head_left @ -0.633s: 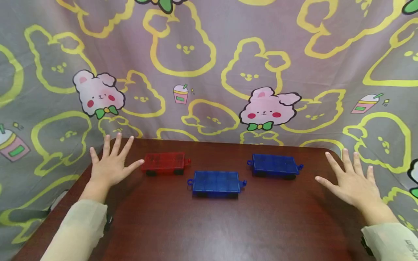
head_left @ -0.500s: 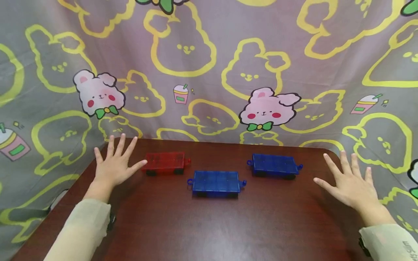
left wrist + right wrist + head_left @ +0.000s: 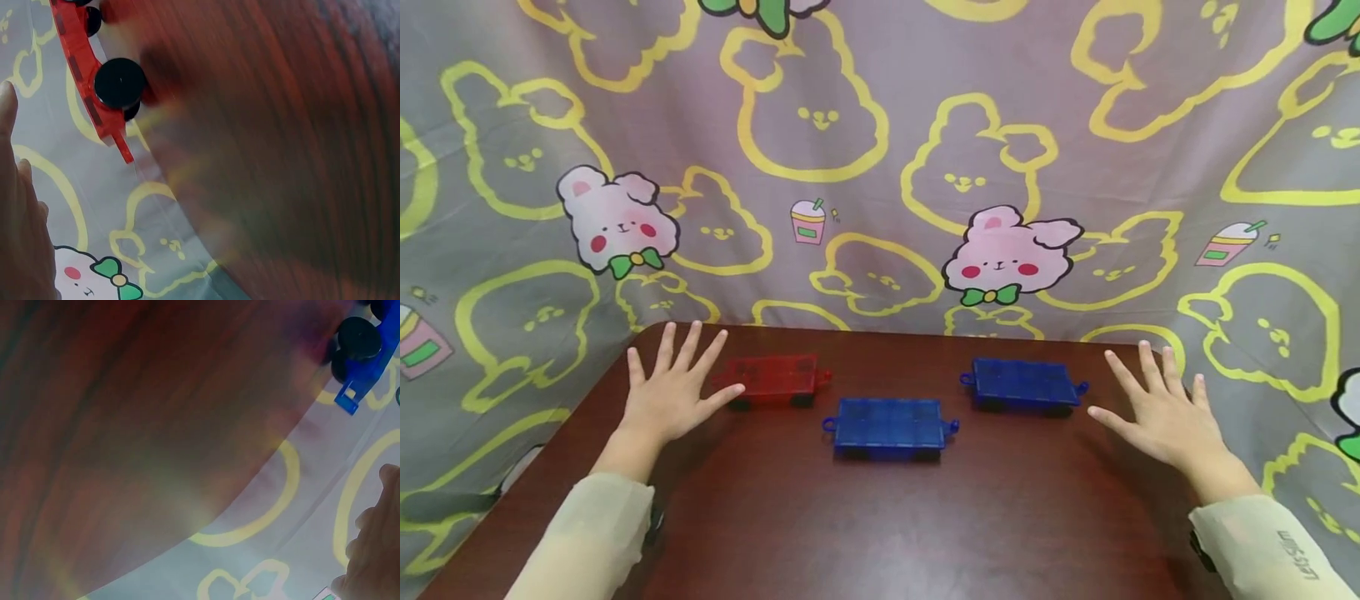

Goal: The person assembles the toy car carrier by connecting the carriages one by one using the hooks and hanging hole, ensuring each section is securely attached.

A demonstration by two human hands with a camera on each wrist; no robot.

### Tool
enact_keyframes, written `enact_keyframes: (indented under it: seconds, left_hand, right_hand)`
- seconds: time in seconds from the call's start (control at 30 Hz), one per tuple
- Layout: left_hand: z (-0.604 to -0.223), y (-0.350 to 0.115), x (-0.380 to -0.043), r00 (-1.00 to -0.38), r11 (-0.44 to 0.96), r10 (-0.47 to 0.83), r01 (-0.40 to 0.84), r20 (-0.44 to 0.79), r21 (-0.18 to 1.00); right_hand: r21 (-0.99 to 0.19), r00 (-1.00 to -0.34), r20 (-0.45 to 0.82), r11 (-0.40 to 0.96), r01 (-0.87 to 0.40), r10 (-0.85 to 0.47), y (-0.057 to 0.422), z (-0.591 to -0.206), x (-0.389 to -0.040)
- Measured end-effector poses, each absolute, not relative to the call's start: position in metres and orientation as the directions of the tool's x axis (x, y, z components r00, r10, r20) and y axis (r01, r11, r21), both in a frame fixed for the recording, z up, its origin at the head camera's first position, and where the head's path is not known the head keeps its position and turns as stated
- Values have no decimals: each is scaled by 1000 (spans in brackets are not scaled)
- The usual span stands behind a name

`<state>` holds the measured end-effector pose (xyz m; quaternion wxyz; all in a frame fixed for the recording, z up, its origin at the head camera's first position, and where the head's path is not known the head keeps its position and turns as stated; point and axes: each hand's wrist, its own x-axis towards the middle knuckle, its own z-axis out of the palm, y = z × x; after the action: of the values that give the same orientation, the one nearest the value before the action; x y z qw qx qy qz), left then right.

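Red wagon (image 3: pixel 771 377), towards the worktop's far left corner: see-through red; wheels (image 3: pixel 119 82) black.
Middle blue wagon (image 3: pixel 889 423), set in from the far edge: see-through mid-blue.
Second blue wagon (image 3: pixel 1022 382), towards the far right corner: deeper blue to my eye; black wheels beneath.
Worktop (image 3: pixel 880 533): reddish brown, streaked with dark wood grain.
Cloth (image 3: pixel 898 50), beyond the far edge: grey shading to mauve, printed with yellow animal outlines. Rabbit heads (image 3: pixel 1011 254) in pale pink, red-cheeked, contoured black; bows (image 3: pixel 991 295) green, yellow-knotted. Drink cups (image 3: pixel 808 223) pink, yellow-banded, green-labelled, white-lidded.
Left sleeve (image 3: pixel 580 529): pale cream.
Right sleeve (image 3: pixel 1251 537): likewise, with dark lettering.
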<state>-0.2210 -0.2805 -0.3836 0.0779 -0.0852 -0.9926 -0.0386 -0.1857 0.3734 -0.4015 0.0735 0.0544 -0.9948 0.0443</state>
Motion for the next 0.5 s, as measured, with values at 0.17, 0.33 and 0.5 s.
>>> enact_keyframes:
  seconds: [0.17,0.33,0.5]
  left_hand:
    - [-384,-271,-220,-972,980,178,189,156,60]
    - [-383,-260,-220,-969,976,198,209,151,61]
    - [-384,-244,-221,-961,968,227,241,158,71]
  right_hand:
    - [-98,-982,144,985,-140,-125,361,-401,-191]
    - [-111,-982,120,981,-161,-148,349,-401,-197]
    - [-111,-979,112,977,-184,-171,338,-404,-204]
